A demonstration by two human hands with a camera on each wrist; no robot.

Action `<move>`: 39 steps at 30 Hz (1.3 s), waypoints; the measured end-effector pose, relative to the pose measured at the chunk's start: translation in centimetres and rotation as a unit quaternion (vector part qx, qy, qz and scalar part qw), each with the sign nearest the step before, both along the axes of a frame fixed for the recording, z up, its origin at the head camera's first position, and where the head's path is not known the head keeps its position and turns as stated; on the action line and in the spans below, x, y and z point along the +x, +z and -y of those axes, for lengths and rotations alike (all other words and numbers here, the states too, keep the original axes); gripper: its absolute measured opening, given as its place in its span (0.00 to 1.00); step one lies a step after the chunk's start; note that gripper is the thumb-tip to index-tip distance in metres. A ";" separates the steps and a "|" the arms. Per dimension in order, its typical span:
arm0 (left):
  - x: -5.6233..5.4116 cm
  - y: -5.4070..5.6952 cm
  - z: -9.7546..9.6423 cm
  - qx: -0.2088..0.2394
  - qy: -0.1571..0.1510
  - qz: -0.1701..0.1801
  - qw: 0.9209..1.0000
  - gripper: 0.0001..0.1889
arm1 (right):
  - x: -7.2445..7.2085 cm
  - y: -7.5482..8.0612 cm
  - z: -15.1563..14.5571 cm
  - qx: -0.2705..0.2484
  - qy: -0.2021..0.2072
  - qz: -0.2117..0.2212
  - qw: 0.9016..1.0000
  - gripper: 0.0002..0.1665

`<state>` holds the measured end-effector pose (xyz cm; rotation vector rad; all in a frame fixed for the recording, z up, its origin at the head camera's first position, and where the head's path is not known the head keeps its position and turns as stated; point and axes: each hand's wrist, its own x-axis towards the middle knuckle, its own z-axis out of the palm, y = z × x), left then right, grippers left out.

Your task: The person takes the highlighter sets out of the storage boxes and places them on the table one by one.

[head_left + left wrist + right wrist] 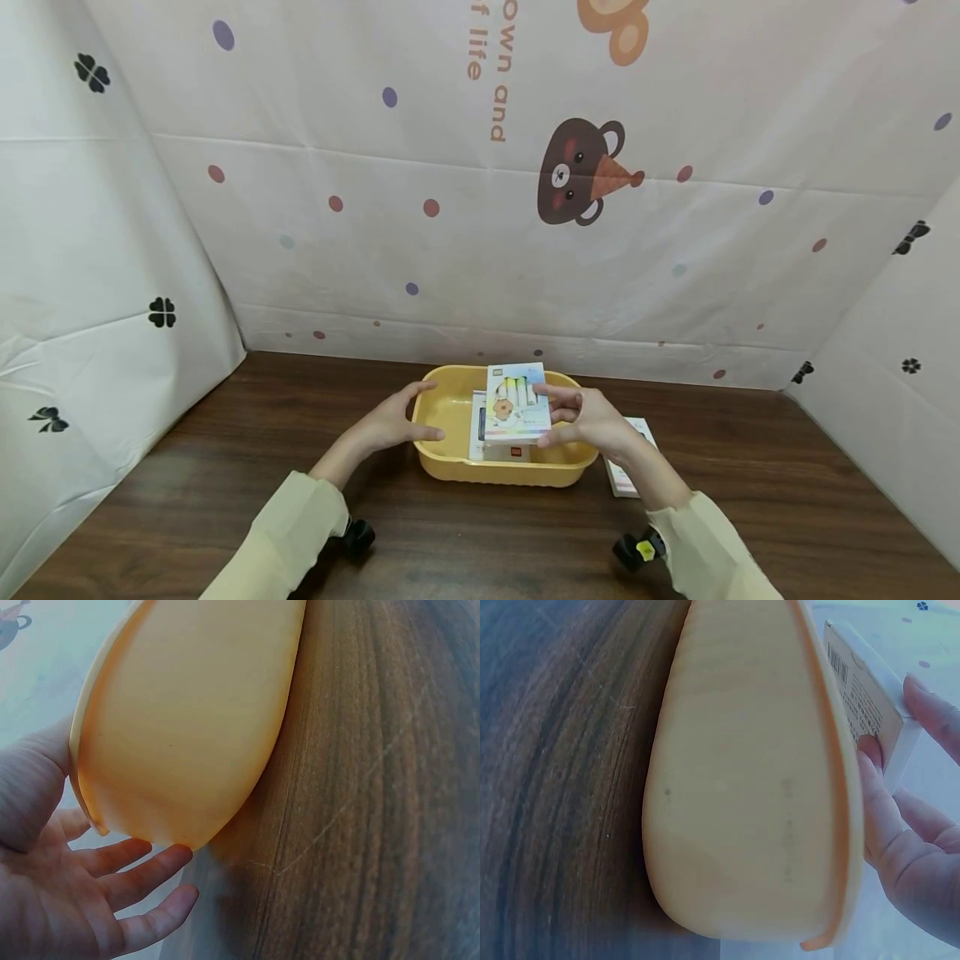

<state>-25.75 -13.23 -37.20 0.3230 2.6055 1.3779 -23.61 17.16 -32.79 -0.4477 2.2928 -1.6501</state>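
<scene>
A yellow plastic basin [504,475] stands on the table. My left hand [395,421] holds its left end, with the thumb over the rim and the fingers against the outer wall, as the left wrist view shows. My right hand [588,419] grips a white box of markers [517,402] by its right side, above the basin. The right wrist view shows the barcode side of this box [862,697] beyond the rim. Beneath it, another white box [477,429] lies in the basin, partly covered. A third white box [624,479] lies on the table, partly behind my right forearm.
The dark wooden table [480,542] runs back to a white printed cloth [465,250] hanging behind the basin. More white cloth closes off the left and right sides. A black wrist device [358,536] sits under each forearm.
</scene>
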 end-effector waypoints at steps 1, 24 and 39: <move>0.0 0.0 0.0 0.000 0.000 0.000 1.000 0.44 | 0.1 0.1 0.0 -0.004 -0.001 0.002 1.000 0.49; 0.0 0.1 0.0 0.004 -0.002 0.000 1.000 0.45 | 3.9 1.3 -1.2 -0.026 0.028 -0.037 0.999 0.47; 0.1 0.1 0.0 0.004 -0.007 -0.008 1.000 0.45 | 6.6 1.2 -1.4 -0.061 0.059 -0.029 0.996 0.49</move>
